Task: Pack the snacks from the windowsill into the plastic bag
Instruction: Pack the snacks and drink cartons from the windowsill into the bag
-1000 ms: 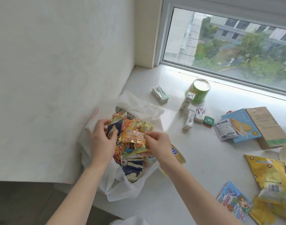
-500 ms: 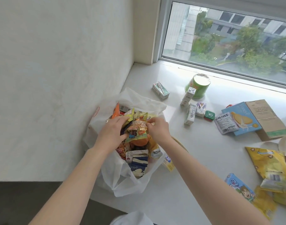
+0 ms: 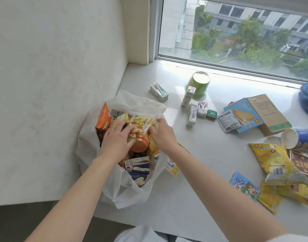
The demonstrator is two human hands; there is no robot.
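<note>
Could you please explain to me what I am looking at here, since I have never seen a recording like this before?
There is no machine: a person wears a wide-angle camera on the head, so the view looks down along both bare arms. The left hand rests on the snack packets heaped in a white plastic bag at the corner of the windowsill. The right hand pinches a yellow packet at the top of the heap. Still lying out on the sill are a green cup, several small drink cartons, a blue biscuit box, a brown carton and yellow snack bags on the right.
</note>
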